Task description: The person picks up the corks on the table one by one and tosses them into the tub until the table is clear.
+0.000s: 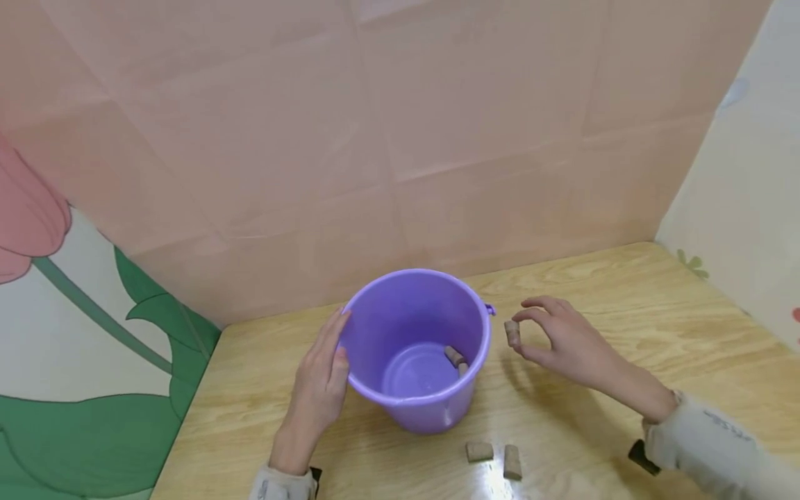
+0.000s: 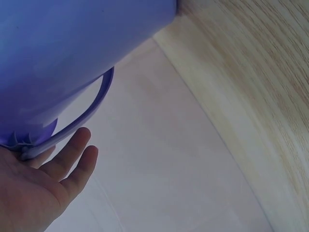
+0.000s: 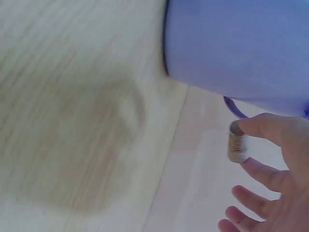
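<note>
A purple bucket (image 1: 409, 410) stands upright on the table, with corks (image 1: 455, 356) lying inside. My left hand (image 1: 317, 385) rests against the bucket's left rim; its fingers are extended outside, by the bucket handle (image 2: 91, 108) in the left wrist view. To the right of the bucket, my right hand (image 1: 571, 344) pinches a cork (image 1: 512, 333) end to end between thumb and index finger, above the table. The right wrist view shows that cork (image 3: 237, 142) apart from the bucket wall, the other fingers spread loosely. Two more corks, one lying sideways (image 1: 479, 451) and one lengthwise (image 1: 512, 462), are in front of the bucket.
The wood-grain table (image 1: 262, 382) runs back to a pinkish cloth wall (image 1: 281, 173). A panel with a painted tulip (image 1: 31, 208) borders its left edge, and a pale wall (image 1: 750, 208) its right. A small handle mount (image 1: 490, 310) sticks out from the bucket's right rim.
</note>
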The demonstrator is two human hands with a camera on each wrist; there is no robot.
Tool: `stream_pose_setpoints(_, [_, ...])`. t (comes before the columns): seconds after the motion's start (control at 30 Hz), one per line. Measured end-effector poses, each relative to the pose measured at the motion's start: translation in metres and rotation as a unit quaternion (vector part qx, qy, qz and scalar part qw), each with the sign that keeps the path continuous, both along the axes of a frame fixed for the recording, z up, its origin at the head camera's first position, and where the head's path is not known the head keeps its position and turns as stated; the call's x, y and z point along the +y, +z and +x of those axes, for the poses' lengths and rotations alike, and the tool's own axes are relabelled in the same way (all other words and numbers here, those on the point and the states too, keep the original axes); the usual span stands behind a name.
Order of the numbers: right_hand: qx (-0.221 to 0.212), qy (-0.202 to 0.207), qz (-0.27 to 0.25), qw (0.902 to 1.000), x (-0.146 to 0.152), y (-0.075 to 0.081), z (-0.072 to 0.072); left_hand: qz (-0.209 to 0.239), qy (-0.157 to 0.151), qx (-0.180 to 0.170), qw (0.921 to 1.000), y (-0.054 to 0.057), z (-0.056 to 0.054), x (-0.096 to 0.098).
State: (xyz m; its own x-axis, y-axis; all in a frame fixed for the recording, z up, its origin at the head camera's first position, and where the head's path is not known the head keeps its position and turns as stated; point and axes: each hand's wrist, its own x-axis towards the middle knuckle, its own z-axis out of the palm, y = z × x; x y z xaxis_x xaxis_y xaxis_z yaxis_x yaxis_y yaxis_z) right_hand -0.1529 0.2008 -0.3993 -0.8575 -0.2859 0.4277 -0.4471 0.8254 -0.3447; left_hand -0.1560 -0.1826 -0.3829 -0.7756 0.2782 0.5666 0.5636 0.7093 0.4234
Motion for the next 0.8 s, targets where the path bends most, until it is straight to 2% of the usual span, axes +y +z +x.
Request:
stream_pose_setpoints(0.17, [0.029, -0.002, -0.034, 0.999, -0.001, 0.012, -0.002, 0.002, 0.003, -0.005, 1.0, 0.0, 0.001, -0.001])
stream_pose_setpoints(0.27, [0.055, -0.006, -0.075, 0.9956, -0.003, 0.02, 0.0, -0.001, 0.002, -0.002, 1.0, 0.0, 0.001, -0.001])
stream_pose_setpoints(0.4, [0.097, -0.001, -0.133, 0.9864, -0.01, 0.03, 0.004, -0.004, -0.001, 0.001, 1.0, 0.001, 0.001, 0.0])
stream_pose_setpoints(0.53, [0.151, 0.027, -0.175, 0.9725, -0.022, 0.042, 0.009, -0.002, -0.006, 0.008, 0.9999, 0.001, 0.0, 0.0])
stream_pose_setpoints(0.6, [0.171, 0.052, -0.186, 0.9662, -0.029, 0.047, 0.011, -0.001, -0.008, 0.012, 0.9999, 0.001, -0.001, -0.001])
stream_pose_setpoints(0.67, [0.179, 0.072, -0.184, 0.9639, -0.036, 0.05, 0.014, 0.0, -0.009, 0.014, 0.9999, 0.001, -0.001, 0.0])
stream_pose_setpoints(0.8, [0.161, 0.092, -0.158, 0.9699, -0.048, 0.049, 0.019, 0.001, -0.008, 0.012, 0.9999, 0.001, -0.002, 0.0])
